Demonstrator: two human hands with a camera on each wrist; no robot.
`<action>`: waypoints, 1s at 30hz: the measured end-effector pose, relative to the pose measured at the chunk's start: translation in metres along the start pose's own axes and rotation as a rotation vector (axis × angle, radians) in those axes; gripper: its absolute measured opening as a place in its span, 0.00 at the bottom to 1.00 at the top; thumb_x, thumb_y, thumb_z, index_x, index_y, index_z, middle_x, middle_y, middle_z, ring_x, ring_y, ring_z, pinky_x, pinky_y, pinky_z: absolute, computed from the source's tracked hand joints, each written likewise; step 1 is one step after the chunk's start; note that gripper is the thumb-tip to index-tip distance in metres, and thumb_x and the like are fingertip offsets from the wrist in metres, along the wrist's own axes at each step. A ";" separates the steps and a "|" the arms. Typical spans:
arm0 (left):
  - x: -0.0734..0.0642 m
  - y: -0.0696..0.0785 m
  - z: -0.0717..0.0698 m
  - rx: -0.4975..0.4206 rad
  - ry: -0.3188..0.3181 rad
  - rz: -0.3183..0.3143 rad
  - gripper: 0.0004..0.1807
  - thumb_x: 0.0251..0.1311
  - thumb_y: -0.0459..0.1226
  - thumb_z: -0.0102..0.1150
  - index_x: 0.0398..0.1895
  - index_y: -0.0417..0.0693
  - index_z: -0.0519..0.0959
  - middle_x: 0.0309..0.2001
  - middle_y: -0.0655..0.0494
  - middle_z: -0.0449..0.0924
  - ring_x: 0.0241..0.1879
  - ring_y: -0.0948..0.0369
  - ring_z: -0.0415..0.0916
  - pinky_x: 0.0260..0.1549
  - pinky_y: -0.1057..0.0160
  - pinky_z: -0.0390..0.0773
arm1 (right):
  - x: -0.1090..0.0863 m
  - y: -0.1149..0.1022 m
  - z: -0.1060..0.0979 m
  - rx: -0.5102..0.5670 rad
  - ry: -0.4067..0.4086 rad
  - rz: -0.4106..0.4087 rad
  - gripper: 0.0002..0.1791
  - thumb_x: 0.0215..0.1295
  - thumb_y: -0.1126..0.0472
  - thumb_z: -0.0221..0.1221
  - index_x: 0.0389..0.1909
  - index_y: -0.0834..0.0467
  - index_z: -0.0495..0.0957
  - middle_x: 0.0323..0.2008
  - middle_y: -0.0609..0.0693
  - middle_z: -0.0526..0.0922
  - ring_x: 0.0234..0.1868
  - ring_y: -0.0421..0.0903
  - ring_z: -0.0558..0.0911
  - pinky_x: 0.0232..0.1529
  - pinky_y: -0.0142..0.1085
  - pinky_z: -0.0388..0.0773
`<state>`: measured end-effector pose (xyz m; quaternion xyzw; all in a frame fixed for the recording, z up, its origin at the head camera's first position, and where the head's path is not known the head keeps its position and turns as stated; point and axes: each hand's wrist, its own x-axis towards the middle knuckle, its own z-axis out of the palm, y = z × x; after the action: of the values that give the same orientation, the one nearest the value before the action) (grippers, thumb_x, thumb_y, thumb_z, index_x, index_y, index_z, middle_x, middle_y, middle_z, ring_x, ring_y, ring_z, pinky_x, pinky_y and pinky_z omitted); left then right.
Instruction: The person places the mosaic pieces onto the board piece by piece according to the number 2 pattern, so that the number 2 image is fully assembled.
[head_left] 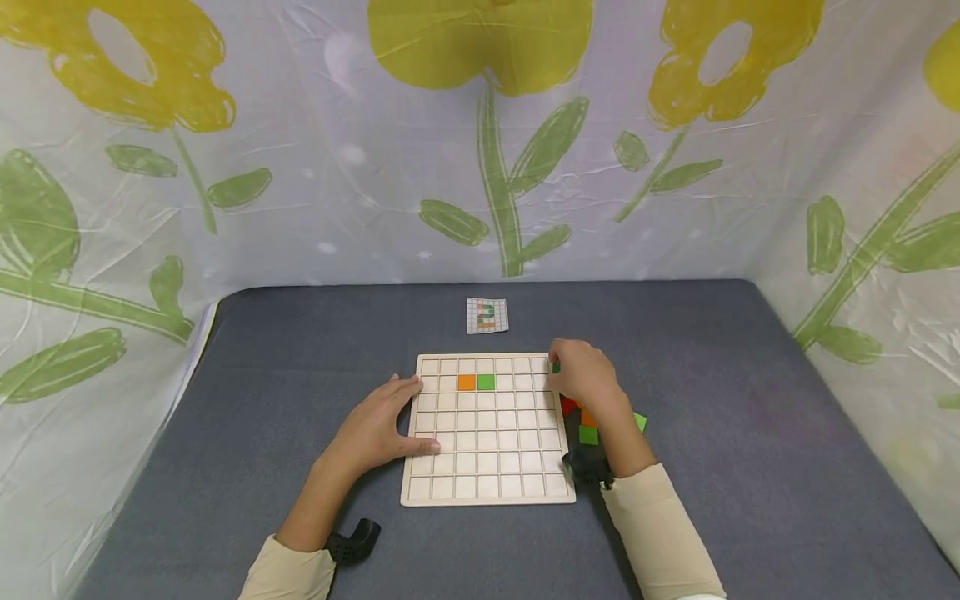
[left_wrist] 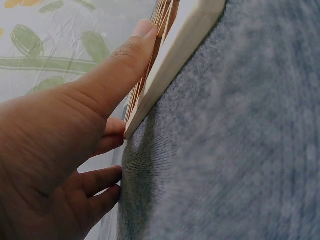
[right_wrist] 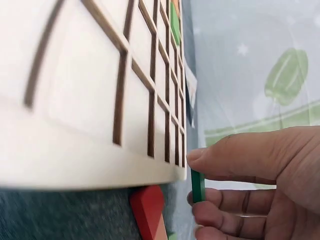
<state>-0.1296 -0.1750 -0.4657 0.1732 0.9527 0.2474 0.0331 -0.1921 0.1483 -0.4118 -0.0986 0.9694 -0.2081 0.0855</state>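
Note:
A pale wooden grid board [head_left: 487, 442] lies on the dark table. One orange tile [head_left: 467, 382] and one light green tile [head_left: 486, 382] sit side by side in its second row from the top. My left hand [head_left: 377, 425] rests at the board's left edge, thumb over the rim and fingers spread along the side. By the upper right corner, my right hand [head_left: 587, 375] pinches a dark green tile [right_wrist: 198, 186] between thumb and fingers, just off the board's edge.
Loose tiles lie right of the board, partly under my right forearm: a red tile [right_wrist: 148, 210], an orange tile [head_left: 588, 418], a green tile [head_left: 588, 435] and others. Behind the board is a small card [head_left: 487, 316] with a coloured grid pattern. A flower-printed curtain [head_left: 330, 167] surrounds the table.

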 end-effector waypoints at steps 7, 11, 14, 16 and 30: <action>0.000 -0.001 0.000 0.002 0.004 0.004 0.58 0.41 0.63 0.77 0.73 0.39 0.67 0.71 0.43 0.66 0.72 0.40 0.56 0.63 0.37 0.64 | 0.002 -0.009 0.006 -0.019 0.011 -0.055 0.10 0.63 0.64 0.69 0.43 0.62 0.82 0.46 0.57 0.84 0.34 0.52 0.80 0.34 0.46 0.78; 0.000 -0.001 0.000 0.004 0.006 0.009 0.58 0.42 0.63 0.76 0.72 0.39 0.68 0.71 0.43 0.66 0.72 0.40 0.57 0.63 0.37 0.65 | 0.003 -0.012 0.009 -0.030 0.005 -0.078 0.11 0.62 0.62 0.70 0.43 0.60 0.82 0.44 0.56 0.84 0.37 0.52 0.81 0.34 0.45 0.78; 0.000 -0.001 0.000 0.003 0.005 0.009 0.58 0.42 0.64 0.76 0.72 0.39 0.68 0.71 0.43 0.66 0.72 0.40 0.57 0.63 0.37 0.65 | 0.003 -0.014 0.012 -0.026 -0.001 -0.103 0.11 0.62 0.62 0.70 0.43 0.60 0.83 0.43 0.55 0.84 0.36 0.51 0.81 0.34 0.45 0.78; -0.001 0.000 0.000 0.003 0.004 0.008 0.58 0.42 0.63 0.76 0.72 0.39 0.68 0.71 0.43 0.66 0.72 0.40 0.57 0.63 0.37 0.65 | 0.004 -0.016 0.014 -0.022 -0.001 -0.125 0.10 0.62 0.62 0.70 0.42 0.61 0.83 0.42 0.55 0.84 0.35 0.51 0.80 0.35 0.45 0.78; -0.001 0.000 0.001 0.007 0.010 0.010 0.58 0.42 0.63 0.76 0.72 0.39 0.68 0.71 0.43 0.66 0.72 0.40 0.57 0.62 0.37 0.65 | 0.009 -0.026 0.026 0.000 -0.019 -0.244 0.11 0.63 0.63 0.69 0.45 0.62 0.84 0.38 0.54 0.83 0.36 0.49 0.80 0.39 0.44 0.79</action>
<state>-0.1288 -0.1747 -0.4667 0.1770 0.9528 0.2452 0.0265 -0.1911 0.1132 -0.4252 -0.2179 0.9493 -0.2160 0.0686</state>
